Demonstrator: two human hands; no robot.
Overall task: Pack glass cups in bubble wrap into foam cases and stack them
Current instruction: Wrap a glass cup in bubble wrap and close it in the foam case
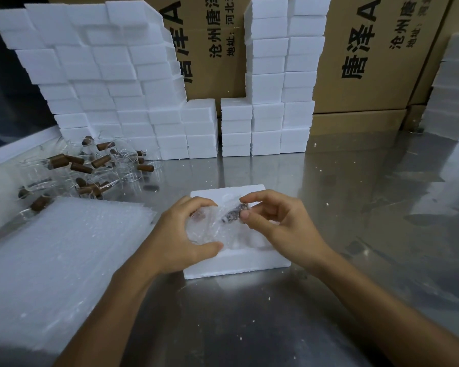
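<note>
Both hands busy seating a wrapped cup in the foam tray

Left hand (pixel 182 234) cups the bubble-wrapped glass cup (pixel 212 223), right hand (pixel 273 221) pinches its handle end, right over the open foam case (pixel 236 263). If the handle misses its slot, pressing down could probably crack the glass or chip the foam.

Printed cardboard boxes (pixel 376 54) stand behind a shiny steel table (pixel 355 207).

Wrapped cup (pixel 210 223) partly hidden under hands
</note>
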